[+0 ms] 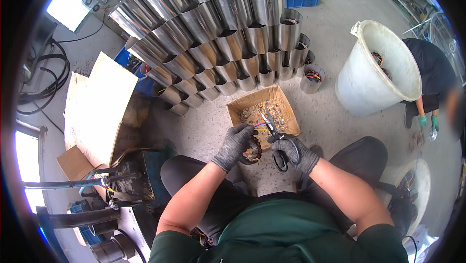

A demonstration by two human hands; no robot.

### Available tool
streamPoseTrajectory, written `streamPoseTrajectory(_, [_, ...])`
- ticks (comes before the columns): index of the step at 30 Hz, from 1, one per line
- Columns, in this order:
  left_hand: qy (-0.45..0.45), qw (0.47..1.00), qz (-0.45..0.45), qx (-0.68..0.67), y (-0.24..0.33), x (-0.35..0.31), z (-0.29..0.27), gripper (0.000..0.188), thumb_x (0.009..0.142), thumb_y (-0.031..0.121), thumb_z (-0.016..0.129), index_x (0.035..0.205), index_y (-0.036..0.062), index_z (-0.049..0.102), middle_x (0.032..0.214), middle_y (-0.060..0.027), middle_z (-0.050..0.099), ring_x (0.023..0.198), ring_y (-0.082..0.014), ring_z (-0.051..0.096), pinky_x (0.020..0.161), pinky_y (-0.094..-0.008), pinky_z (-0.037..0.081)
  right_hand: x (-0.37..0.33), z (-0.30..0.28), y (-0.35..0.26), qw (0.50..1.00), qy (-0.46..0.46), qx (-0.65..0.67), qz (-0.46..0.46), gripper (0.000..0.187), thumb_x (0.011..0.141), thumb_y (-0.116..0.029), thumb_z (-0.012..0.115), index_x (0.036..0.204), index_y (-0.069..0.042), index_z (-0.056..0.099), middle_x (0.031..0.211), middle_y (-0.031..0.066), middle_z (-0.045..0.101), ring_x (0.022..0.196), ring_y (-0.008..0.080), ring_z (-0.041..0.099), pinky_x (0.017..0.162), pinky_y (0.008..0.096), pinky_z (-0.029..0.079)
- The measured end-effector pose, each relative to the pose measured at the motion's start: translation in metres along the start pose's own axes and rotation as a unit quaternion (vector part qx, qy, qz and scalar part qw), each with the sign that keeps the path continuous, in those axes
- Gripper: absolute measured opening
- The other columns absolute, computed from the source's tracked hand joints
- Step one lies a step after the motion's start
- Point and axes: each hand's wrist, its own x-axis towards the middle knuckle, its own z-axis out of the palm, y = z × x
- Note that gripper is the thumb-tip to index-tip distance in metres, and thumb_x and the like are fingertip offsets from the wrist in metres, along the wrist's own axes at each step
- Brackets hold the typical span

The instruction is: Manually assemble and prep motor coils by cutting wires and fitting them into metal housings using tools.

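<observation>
From the head view, the lower half of the motor stator (252, 150) is hidden behind my gloved left hand (236, 142), so I can only make out its copper-wound ring and the coloured wires (260, 124) rising from its top edge. My left hand comes in from the lower middle of the frame, fingers curled tight around the stator just below the cardboard box (286, 103) of wire scraps. My right hand (291, 151) is wrapped closed on the black handles of the cutters (273, 131) — their long axis runs up and slightly left, tips at the wires. Whether the blades touch a wire I cannot tell. The stator's ring stands roughly on edge, facing right.
</observation>
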Motion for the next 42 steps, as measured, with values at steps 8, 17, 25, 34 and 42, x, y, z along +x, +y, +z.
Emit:
streamPoseTrajectory(8, [0.058, 0.995, 0.047, 0.07, -0.006, 0.004, 0.0, 0.032, 0.1, 0.023, 0.062, 0.111, -0.0057, 0.07, 0.092, -0.0083, 0.072, 0.084, -0.015, 0.063, 0.079, -0.0321, 0.053, -0.001, 0.001, 0.005, 0.994, 0.053, 0.061, 0.07, 0.028, 0.093, -0.011, 0.058, 0.119, 0.001, 0.056, 0.059, 0.0041, 0.054, 0.041, 0.0189, 0.053, 0.038, 0.0329, 0.044])
streamPoseTrajectory(17, [0.052, 0.989, 0.052, 0.127, -0.004, 0.003, -0.002, 0.032, 0.099, 0.022, 0.062, 0.11, -0.0069, 0.069, 0.092, -0.0111, 0.072, 0.086, -0.0175, 0.064, 0.082, -0.0342, 0.052, -0.005, 0.02, -0.005, 0.998, 0.044, -0.034, -0.023, 0.027, 0.095, -0.016, 0.062, 0.119, -0.005, 0.057, 0.07, 0.006, 0.058, 0.047, 0.0181, 0.057, 0.041, 0.0336, 0.046])
streamPoseTrajectory(25, [0.029, 0.986, 0.08, 0.146, -0.004, -0.001, 0.001, 0.032, 0.101, 0.022, 0.061, 0.115, -0.0057, 0.067, 0.097, -0.0129, 0.073, 0.091, -0.018, 0.065, 0.084, -0.0341, 0.053, -0.005, 0.011, -0.007, 0.996, -0.028, -0.067, 0.054, 0.028, 0.098, -0.029, 0.062, 0.113, -0.006, 0.059, 0.064, 0.0063, 0.058, 0.044, 0.0192, 0.057, 0.039, 0.0337, 0.045])
streamPoseTrajectory(34, [-0.011, 0.976, 0.103, 0.194, -0.003, 0.0, 0.002, 0.031, 0.101, 0.022, 0.061, 0.114, -0.0056, 0.067, 0.095, -0.0135, 0.072, 0.088, -0.0184, 0.066, 0.083, -0.0342, 0.053, -0.004, 0.011, -0.022, 0.995, 0.034, -0.078, 0.046, 0.028, 0.098, -0.03, 0.066, 0.111, -0.006, 0.059, 0.06, 0.0032, 0.054, 0.04, 0.0153, 0.053, 0.038, 0.0297, 0.045])
streamPoseTrajectory(42, [-0.001, 0.977, 0.089, 0.195, -0.009, 0.003, -0.004, 0.031, 0.101, 0.023, 0.061, 0.113, -0.0051, 0.068, 0.093, -0.0116, 0.072, 0.087, -0.0159, 0.064, 0.081, -0.0334, 0.053, -0.006, 0.002, -0.028, 0.992, 0.068, -0.102, 0.022, 0.025, 0.094, -0.03, 0.069, 0.1, -0.007, 0.061, 0.067, 0.0071, 0.06, 0.044, 0.0187, 0.057, 0.04, 0.0358, 0.047])
